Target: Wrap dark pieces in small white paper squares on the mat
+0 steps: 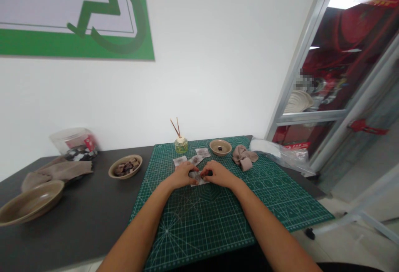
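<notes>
Both of my hands meet over a small greyish-white patterned paper square (199, 176) on the green cutting mat (199, 218). My left hand (183, 175) has its fingers curled and closed on the paper's left side. Opposite it, my right hand (220, 174) pinches the paper's right side between bent fingers. The fingers partly hide the paper, so I cannot make out whether anything lies in it. Just beyond my hands lie similar paper squares (203, 152). A small tan bowl (214, 149) behind my right hand holds one dark piece.
A reed diffuser (181, 145) stands at the mat's back. Right lie a crumpled brown cloth (246, 163) and a clear plastic bag (283, 154). Left are a bowl (111, 172) of brown pieces, a larger bowl (31, 205), another cloth (67, 170) and a clear plastic tub (73, 137).
</notes>
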A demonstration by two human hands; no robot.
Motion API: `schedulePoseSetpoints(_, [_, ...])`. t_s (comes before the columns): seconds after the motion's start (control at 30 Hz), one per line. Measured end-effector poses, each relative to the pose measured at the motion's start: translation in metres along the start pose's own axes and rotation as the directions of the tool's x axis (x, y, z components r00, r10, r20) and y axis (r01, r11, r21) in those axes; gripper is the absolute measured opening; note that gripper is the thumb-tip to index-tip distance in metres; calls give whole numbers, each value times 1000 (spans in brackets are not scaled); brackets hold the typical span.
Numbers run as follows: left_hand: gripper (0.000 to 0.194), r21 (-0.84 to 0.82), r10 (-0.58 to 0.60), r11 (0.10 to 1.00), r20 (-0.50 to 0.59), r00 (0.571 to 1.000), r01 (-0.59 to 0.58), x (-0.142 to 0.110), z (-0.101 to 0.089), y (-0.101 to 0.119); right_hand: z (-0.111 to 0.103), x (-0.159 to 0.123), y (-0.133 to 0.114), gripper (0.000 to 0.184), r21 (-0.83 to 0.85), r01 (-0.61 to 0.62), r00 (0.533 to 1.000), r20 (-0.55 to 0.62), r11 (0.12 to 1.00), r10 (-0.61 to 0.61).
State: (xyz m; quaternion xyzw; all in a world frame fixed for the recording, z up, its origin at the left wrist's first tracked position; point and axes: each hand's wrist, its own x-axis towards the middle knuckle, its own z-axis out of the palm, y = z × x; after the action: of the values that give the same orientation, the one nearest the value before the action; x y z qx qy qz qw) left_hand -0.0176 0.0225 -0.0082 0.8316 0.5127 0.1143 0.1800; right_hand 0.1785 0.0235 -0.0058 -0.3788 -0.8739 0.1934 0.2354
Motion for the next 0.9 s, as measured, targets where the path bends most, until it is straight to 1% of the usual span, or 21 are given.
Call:
schedulePoseSetpoints(0.07, [41, 20, -1, 1000, 8, 1000, 1, 0, -1, 2, -3, 2, -2, 15, -41, 25, 998, 55, 999, -23])
schedulePoseSetpoints(0.17, [37, 17, 5, 1000, 20, 1000, -6, -7, -3, 8, -5, -1, -6, 16, -99, 73, 994, 88, 992, -64])
schedulePoseSetpoints(0.27, [35, -2, 16, 1000, 30, 999, -16, -22, -1, 16, -2, -12, -12, 14, -60, 86, 993, 83, 994, -81])
schedulePoseSetpoints(0.37, [31, -33, 0, 999, 5, 1000, 0, -39, 4, 23, 7, -26, -18, 14, 25, 83, 996, 15, 996, -83])
schedulePoseSetpoints(0.5, [30, -73, -23, 997, -85, 996, 17, -54, 12, 29, 19, -38, -23, 14, 61, 66, 992, -108, 996, -59])
schedulePoseSetpoints(0.6, [35, -61, -24, 998, -144, 989, 16, -57, 16, 30, 22, -42, -23, 16, 47, 62, 987, -153, 997, -55])
schedulePoseSetpoints(0.7, [36, -48, -22, 999, -198, 980, 12, -57, 19, 30, 23, -44, -21, 14, 2, 56, 979, -195, 998, -54])
schedulePoseSetpoints(0.77, [39, -30, -38, 999, -232, 972, 32, -57, 21, 28, 24, -44, -20, 13, -22, 42, 972, -228, 999, -47])
schedulePoseSetpoints(0.9, [41, 17, -9, 1000, -244, 970, 13, -55, 24, 23, 25, -43, -19, 11, -55, 35, 962, -268, 998, -48])
